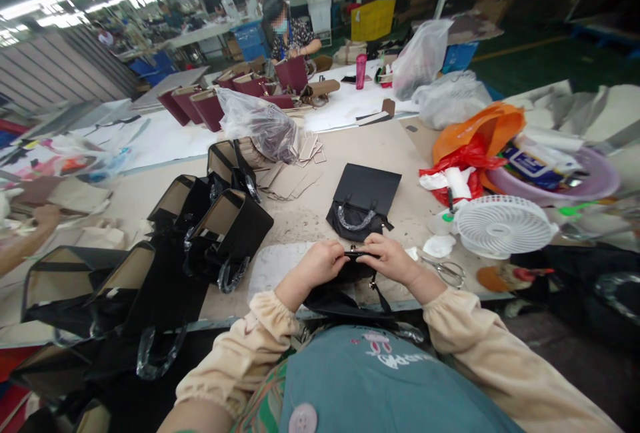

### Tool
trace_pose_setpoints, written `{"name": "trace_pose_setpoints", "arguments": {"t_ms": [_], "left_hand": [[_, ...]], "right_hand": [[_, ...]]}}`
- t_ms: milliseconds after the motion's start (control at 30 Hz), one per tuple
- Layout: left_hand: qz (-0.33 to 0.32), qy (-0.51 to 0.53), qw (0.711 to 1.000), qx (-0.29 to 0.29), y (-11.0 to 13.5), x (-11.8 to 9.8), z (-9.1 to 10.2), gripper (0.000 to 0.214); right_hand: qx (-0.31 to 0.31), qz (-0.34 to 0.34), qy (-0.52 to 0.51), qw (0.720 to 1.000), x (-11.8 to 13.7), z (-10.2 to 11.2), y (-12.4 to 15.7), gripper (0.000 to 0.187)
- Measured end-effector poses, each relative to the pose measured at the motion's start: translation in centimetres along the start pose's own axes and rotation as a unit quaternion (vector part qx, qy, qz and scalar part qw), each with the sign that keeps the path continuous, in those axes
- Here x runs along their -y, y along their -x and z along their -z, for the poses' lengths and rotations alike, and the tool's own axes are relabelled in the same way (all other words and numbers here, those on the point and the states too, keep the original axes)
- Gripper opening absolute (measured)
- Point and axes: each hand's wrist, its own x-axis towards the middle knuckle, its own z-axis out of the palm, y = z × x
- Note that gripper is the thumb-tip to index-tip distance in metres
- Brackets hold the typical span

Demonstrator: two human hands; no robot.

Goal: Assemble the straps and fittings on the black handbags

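Both my hands pinch the edge of a black handbag [345,289] at the table's front edge, close to my apron. My left hand [320,264] has its fingers closed on the left side of that edge. Opposite it, my right hand [391,258] grips the right side, and a small metal fitting shows between the two. A strap with a metal clasp hangs from the bag below my right hand. Just beyond lies another black handbag [367,186], its handle wrapped in clear plastic.
Several open black bags [233,226] stand at the left. On the right are scissors [450,273], a white fan [505,226], a glue-like orange bottle [500,278] and a purple basin [595,179]. Maroon bags [207,109] and a masked co-worker [295,36] are across the table.
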Motion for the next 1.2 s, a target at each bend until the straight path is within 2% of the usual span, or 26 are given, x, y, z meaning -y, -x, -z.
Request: {"name": "trace_pose_setpoints", "arguments": {"t_ms": [400,600,767,833,933,1000,1067,1133,1200], "left_hand": [[0.016,-0.013,1.0,-0.016,0.0,0.1,-0.5,0.018],[0.032,-0.009,0.999,-0.019,-0.4,0.3,-0.8,0.016],[0.039,-0.019,0.999,-0.022,-0.6,0.6,-0.7,0.016],[0.039,-0.024,0.999,-0.021,-0.7,0.7,-0.6,0.016],[0.038,-0.033,0.998,-0.022,-0.8,0.8,-0.6,0.015],[0.037,-0.038,0.998,-0.023,-0.8,0.8,-0.7,0.016],[0.035,-0.042,0.998,-0.024,-0.7,0.8,-0.7,0.017],[0.032,-0.039,0.998,-0.027,-0.6,0.9,-0.7,0.017],[0.028,-0.031,0.999,-0.03,-0.5,0.8,-0.6,0.017]], "right_hand": [[-0.016,0.005,0.014,1.0,1.0,-0.3,-0.7,0.024],[-0.031,-0.021,-0.002,0.999,-0.1,-0.6,-0.2,0.023],[-0.027,-0.052,-0.013,0.998,-1.1,0.2,1.1,0.058],[-0.034,-0.063,-0.013,0.997,-1.2,0.5,1.4,0.056],[-0.054,-0.067,-0.025,0.996,-1.0,0.6,1.4,0.042],[-0.087,-0.079,-0.038,0.992,-1.1,0.6,1.6,0.029],[-0.141,-0.137,-0.051,0.979,-1.4,0.8,2.1,0.026],[-0.236,-0.237,-0.082,0.939,-1.9,1.4,3.0,0.031],[-0.341,-0.315,-0.115,0.878,-2.5,2.4,3.9,0.042]]}}
